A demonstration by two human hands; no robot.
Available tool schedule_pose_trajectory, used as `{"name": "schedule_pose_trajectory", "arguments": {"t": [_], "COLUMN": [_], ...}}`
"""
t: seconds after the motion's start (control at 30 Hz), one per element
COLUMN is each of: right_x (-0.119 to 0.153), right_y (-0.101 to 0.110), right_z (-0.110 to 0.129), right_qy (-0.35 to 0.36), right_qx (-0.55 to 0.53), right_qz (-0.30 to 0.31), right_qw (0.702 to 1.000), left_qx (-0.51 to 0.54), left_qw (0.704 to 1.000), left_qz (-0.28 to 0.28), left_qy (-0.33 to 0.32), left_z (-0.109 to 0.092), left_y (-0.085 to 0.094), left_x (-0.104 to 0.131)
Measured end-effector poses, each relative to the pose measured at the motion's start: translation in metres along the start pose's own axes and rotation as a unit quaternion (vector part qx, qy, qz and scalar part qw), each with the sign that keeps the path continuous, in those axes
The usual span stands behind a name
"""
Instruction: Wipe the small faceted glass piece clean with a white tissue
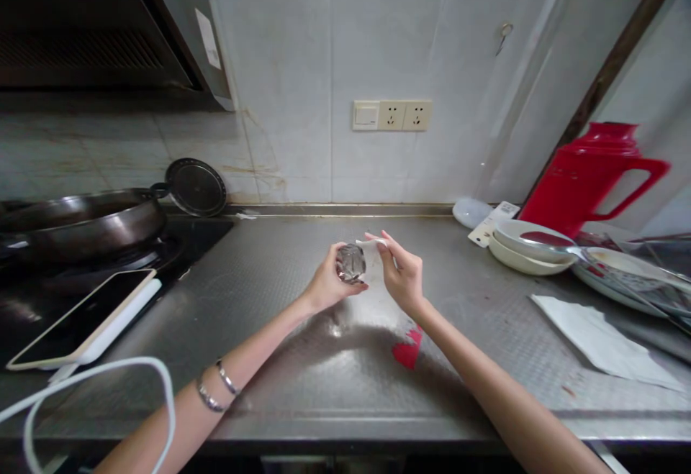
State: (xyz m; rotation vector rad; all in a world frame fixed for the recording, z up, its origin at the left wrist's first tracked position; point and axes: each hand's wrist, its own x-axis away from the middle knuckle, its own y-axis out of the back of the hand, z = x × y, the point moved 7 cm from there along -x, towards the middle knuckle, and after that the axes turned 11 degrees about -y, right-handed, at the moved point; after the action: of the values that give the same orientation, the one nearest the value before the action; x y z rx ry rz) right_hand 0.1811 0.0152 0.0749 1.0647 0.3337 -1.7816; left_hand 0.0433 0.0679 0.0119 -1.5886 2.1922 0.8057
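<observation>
My left hand is wrapped round a small, shiny grey object with a faceted or crinkled surface; whether it is glass or foil I cannot tell. Held over the middle of the counter, it faces up toward me. Just to its right, my right hand pinches a thin white strip between thumb and fingers. The strip's left end reaches close to the grey object's upper edge; contact between them is unclear. Below my right hand, a torn red piece lies on the steel counter.
Left, a pan sits on the stove, with a phone and white cable nearer me. Right stand stacked bowls, a plate, a red thermos jug and a white paper napkin. Sockets are on the wall.
</observation>
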Motion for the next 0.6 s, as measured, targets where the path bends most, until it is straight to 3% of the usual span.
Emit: {"name": "schedule_pose_trajectory", "arguments": {"t": [0.07, 0.23, 0.43, 0.6], "right_x": [-0.002, 0.006, 0.016, 0.022], "right_y": [-0.002, -0.024, -0.027, -0.03], "right_z": [-0.001, 0.009, 0.02, 0.029], "right_qy": [0.008, 0.1, 0.173, 0.162], "right_qx": [0.007, 0.015, 0.056, 0.011], "right_qz": [0.011, 0.164, 0.183, 0.197], "right_qw": [1.0, 0.981, 0.966, 0.967], "left_qx": [-0.006, -0.037, -0.067, -0.084], "left_qw": [1.0, 0.999, 0.997, 0.996], "left_qz": [0.019, 0.019, -0.014, -0.024], "left_qy": [0.001, 0.008, -0.027, 0.017], "left_z": [0.0, -0.002, -0.001, 0.005], "left_y": [-0.005, -0.008, -0.002, 0.008], "left_x": [0.003, 0.007, 0.003, 0.001]}}
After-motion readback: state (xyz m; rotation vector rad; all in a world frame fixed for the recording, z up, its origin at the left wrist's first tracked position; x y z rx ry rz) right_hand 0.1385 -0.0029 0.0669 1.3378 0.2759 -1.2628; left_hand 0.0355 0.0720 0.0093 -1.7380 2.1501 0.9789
